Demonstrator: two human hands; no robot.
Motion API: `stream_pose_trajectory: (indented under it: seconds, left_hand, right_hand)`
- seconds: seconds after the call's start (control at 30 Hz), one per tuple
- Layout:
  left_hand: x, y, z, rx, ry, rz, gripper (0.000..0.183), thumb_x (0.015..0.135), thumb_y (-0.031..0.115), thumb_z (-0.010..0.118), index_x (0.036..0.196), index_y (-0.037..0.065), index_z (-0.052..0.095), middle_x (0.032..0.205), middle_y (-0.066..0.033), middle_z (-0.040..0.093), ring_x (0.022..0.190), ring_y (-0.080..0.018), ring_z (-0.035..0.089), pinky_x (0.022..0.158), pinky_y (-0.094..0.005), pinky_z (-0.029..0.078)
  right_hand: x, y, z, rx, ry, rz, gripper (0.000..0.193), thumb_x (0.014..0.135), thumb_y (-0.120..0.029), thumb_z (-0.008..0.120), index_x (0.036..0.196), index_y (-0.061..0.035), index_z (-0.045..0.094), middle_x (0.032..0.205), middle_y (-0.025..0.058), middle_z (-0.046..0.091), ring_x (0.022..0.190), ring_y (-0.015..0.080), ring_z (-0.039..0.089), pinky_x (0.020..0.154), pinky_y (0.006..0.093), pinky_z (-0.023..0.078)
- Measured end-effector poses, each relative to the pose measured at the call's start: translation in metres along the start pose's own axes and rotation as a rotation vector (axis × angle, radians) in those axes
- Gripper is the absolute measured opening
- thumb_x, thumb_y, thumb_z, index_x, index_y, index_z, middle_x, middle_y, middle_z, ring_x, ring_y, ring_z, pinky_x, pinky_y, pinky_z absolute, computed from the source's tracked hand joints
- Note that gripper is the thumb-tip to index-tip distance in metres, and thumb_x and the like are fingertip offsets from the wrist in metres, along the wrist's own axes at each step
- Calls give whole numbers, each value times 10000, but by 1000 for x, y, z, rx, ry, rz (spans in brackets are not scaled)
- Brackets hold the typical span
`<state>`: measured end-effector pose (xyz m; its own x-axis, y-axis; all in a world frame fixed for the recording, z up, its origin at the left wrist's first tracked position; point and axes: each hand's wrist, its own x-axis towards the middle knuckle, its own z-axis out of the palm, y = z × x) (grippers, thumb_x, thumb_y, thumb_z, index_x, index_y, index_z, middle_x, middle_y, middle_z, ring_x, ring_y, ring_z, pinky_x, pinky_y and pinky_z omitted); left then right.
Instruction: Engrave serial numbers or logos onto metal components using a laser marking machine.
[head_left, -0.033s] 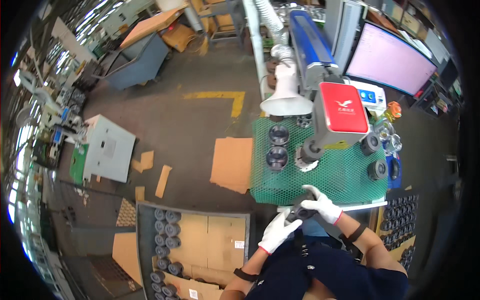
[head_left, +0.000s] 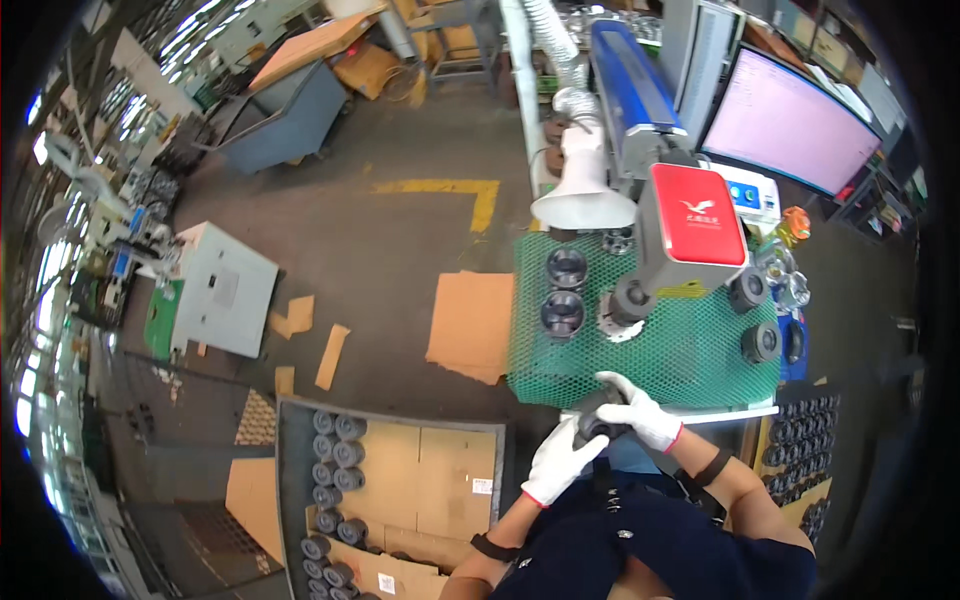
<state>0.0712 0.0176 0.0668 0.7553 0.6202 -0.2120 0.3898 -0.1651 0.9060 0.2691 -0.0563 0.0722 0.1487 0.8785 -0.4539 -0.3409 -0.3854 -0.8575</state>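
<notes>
A dark grey piston (head_left: 600, 412) is held between my two white-gloved hands, just off the near edge of the green mesh mat (head_left: 560, 375). My left hand (head_left: 558, 462) grips it from the lower left, thumb along its near side. From the right, my right hand (head_left: 645, 415) wraps its fingers over the far side and top. The gloves cover part of the piston. Ahead on the mat, another piston (head_left: 632, 300) sits at a toothed metal holder (head_left: 618, 328) under the red-topped machine head (head_left: 697, 215). Two shiny dark pistons stand left of it, the nearer piston (head_left: 562, 314) with its hollow upward.
A white extraction funnel (head_left: 585, 185) hangs over the mat's far left. Two grey pistons, one the near-right piston (head_left: 762, 341), stand at the mat's right. A monitor (head_left: 790, 120) is at the far right. At lower left, a metal-rimmed bin (head_left: 500, 460) holds cardboard and several pistons.
The piston in my hands has turned slightly, its hollow face showing less. Both hands stay on it. The whole view has shifted a little.
</notes>
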Motion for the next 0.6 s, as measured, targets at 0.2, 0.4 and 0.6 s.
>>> stream_pose_trajectory:
  seconds: [0.2, 0.4, 0.6]
  left_hand:
    - [-16, 31, -31, -444, 457, 69, 264, 906, 172, 714, 1060, -34, 656, 976, -205, 678, 881, -346, 682, 785, -406, 534]
    - [11, 57, 4, 242, 290, 77, 416, 882, 388, 752, 900, 2, 596, 840, -184, 623, 778, -358, 637, 715, -454, 508]
    - [131, 62, -8, 513, -285, 70, 730, 870, 515, 691, 1392, 26, 546, 1281, -202, 656, 1178, -353, 635, 1026, -428, 486]
  right_hand:
    - [4, -50, 32, 496, -343, 47, 894, 898, -321, 761, 1608, -126, 253, 1466, 78, 407, 1314, 166, 423, 1089, 317, 378]
    - [4, -17, 0, 583, -346, 130, 814, 905, -184, 730, 1588, -113, 294, 1464, 80, 499, 1286, 228, 524, 1133, 396, 392]
    - [-39, 54, -82, 880, 145, 193, 633, 869, -302, 745, 1401, -40, 523, 1316, 152, 637, 1206, 319, 609, 1042, 545, 474]
